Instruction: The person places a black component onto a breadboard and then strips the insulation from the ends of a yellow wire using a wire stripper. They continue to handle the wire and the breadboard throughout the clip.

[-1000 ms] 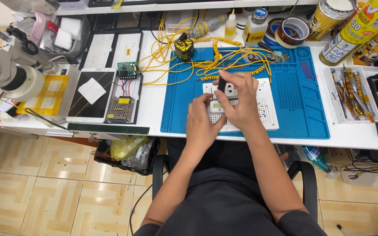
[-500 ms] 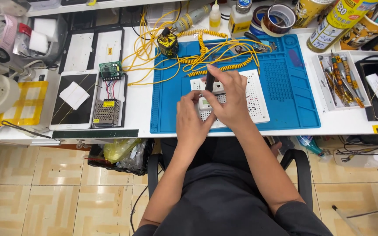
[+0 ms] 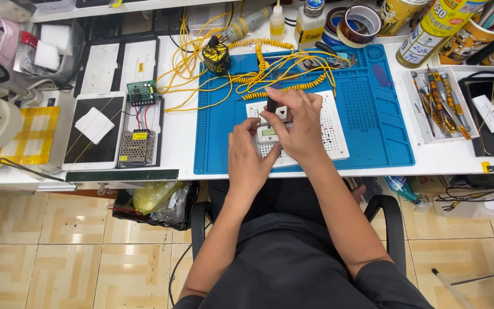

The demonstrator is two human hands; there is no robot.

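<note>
Both of my hands meet over a white perforated board point(image 3: 334, 123) lying on a blue work mat point(image 3: 373, 109). My left hand point(image 3: 248, 157) pinches the near edge of a small white device point(image 3: 269, 134) with a little greenish window. My right hand point(image 3: 296, 123) curls over the same device from the far side, and a dark stick-like tool point(image 3: 271, 104) stands up between its fingers. Whether that tool touches the device is hidden by the fingers.
Yellow coiled wires point(image 3: 258, 68) and a yellow-black spool point(image 3: 217, 57) lie at the mat's far edge. A tablet point(image 3: 94, 131), a green circuit board point(image 3: 142, 91) and a metal power supply point(image 3: 136, 147) sit left. Bottles, tape rolls and a tray of screwdrivers point(image 3: 441, 103) sit right.
The view has shifted slightly. Both hands stay on the small white device over the perforated board, with only small finger movements.
</note>
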